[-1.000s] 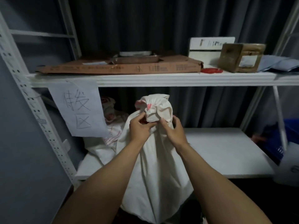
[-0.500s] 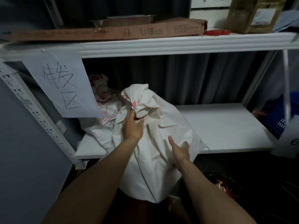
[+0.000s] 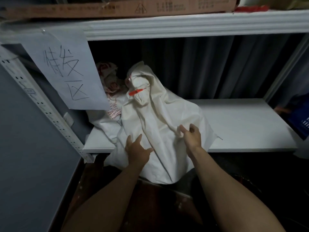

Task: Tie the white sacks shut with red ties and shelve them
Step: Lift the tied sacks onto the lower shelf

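A white sack (image 3: 160, 118) leans on the lower shelf (image 3: 242, 124), its bottom hanging over the front edge. A red tie (image 3: 135, 92) cinches its bunched neck near the top. My left hand (image 3: 136, 151) presses flat against the sack's lower left side with fingers spread. My right hand (image 3: 190, 135) pinches a fold of the sack's cloth on its right side. Behind it, at the shelf's left, lies another white sack with red print (image 3: 108, 84).
A handwritten paper sign (image 3: 66, 71) hangs from the upper shelf (image 3: 192, 24) at the left. A flat cardboard box (image 3: 125, 7) lies on that upper shelf. The perforated upright (image 3: 41, 108) stands left. A blue object (image 3: 301, 119) sits at the far right.
Both hands left the sack's neck and dropped to its lower body. The sack moved onto the lower shelf, and the view tilted down and closer.
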